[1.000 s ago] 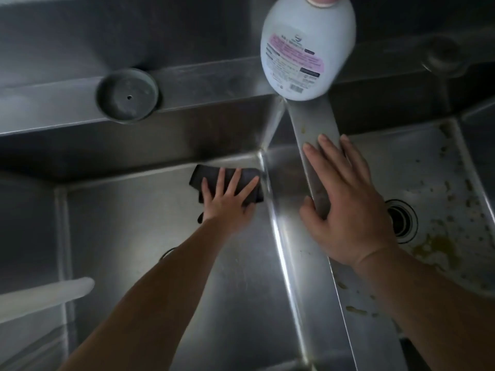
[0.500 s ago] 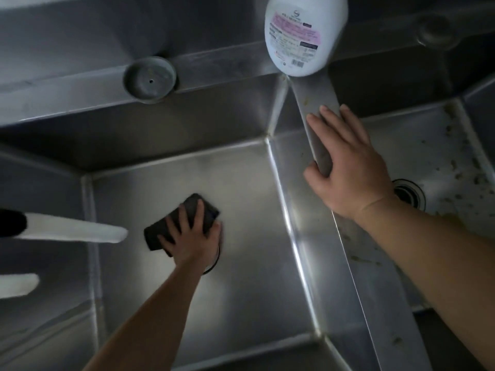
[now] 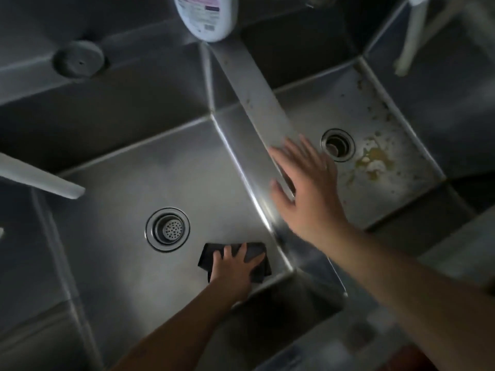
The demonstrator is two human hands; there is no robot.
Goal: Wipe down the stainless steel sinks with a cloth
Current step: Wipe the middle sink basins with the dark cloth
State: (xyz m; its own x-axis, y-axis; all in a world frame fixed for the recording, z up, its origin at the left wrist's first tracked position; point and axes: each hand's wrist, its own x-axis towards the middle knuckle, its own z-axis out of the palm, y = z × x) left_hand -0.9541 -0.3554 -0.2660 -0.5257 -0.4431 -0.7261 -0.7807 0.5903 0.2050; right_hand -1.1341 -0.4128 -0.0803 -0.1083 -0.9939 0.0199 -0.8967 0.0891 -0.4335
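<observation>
Two stainless steel sink basins lie below me. In the left basin [image 3: 128, 183], my left hand [image 3: 235, 266] presses a dark folded cloth [image 3: 257, 258] flat on the floor near the front right corner, right of the strainer drain [image 3: 168, 229]. My right hand [image 3: 308, 188], fingers spread and blurred, rests on the steel divider [image 3: 254, 103] between the basins and holds nothing. The right basin [image 3: 396, 188] has yellowish food stains [image 3: 372, 159] beside its open drain [image 3: 338, 145].
A white bottle with a pink label [image 3: 206, 16] stands on the back ledge at the divider's far end. A round grey cap [image 3: 79, 61] sits on the ledge to the left. A pale faucet spout [image 3: 40, 180] juts in from the left; white tubes [image 3: 412, 33] stand at top right.
My left hand slid the cloth from the back right corner, across past the drain, to the front right corner of the left basin. My right hand moved down the divider toward me.
</observation>
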